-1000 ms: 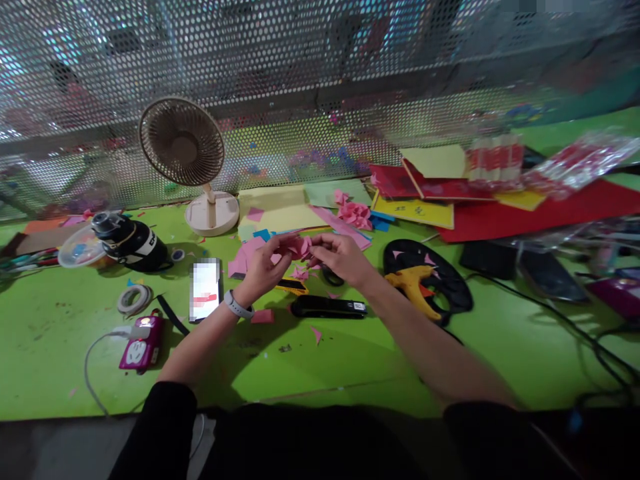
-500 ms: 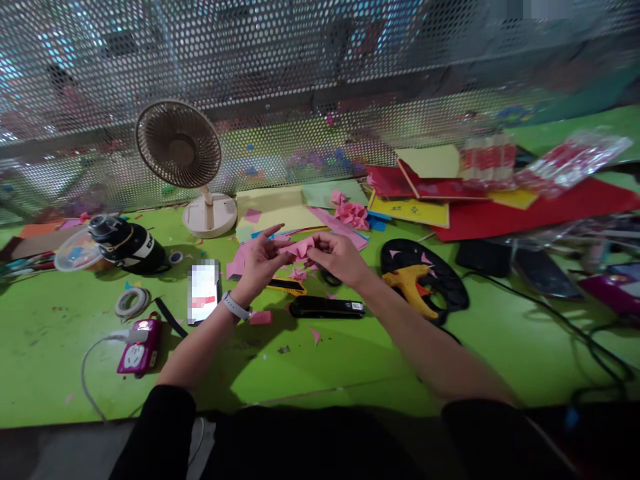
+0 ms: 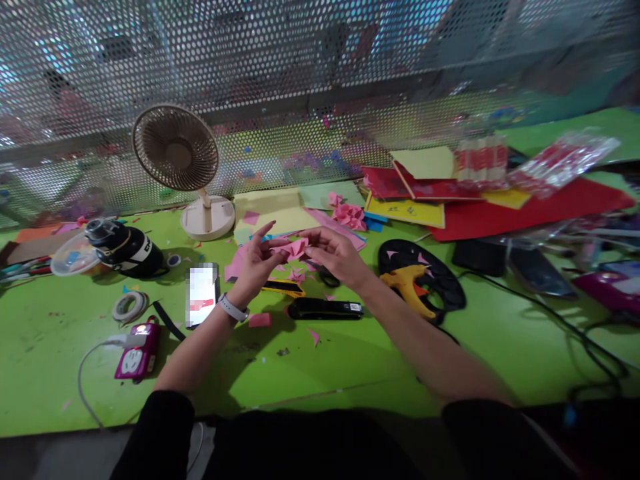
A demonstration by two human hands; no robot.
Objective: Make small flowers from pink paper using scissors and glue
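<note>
Between my two hands is a folded piece of pink paper, held above the middle of the table. My left hand, with a pale band on the wrist, pinches its left side; one finger sticks up. My right hand grips the right side between thumb and fingers. Under the hands lie pink paper scraps, a yellow utility knife and scissors, partly hidden by my right hand. Nearer me are a black stapler and a pink block. Crumpled pink paper folds sit behind.
A fan, black bottle, phone, tape roll and purple power socket stand left. Rightward are a yellow glue gun on a black pad, cables and red card. A perforated metal screen rises behind.
The fingers of my right hand have shifted on the pink paper and sit more over its top. Both hands keep hold of it. The whole view has moved slightly.
</note>
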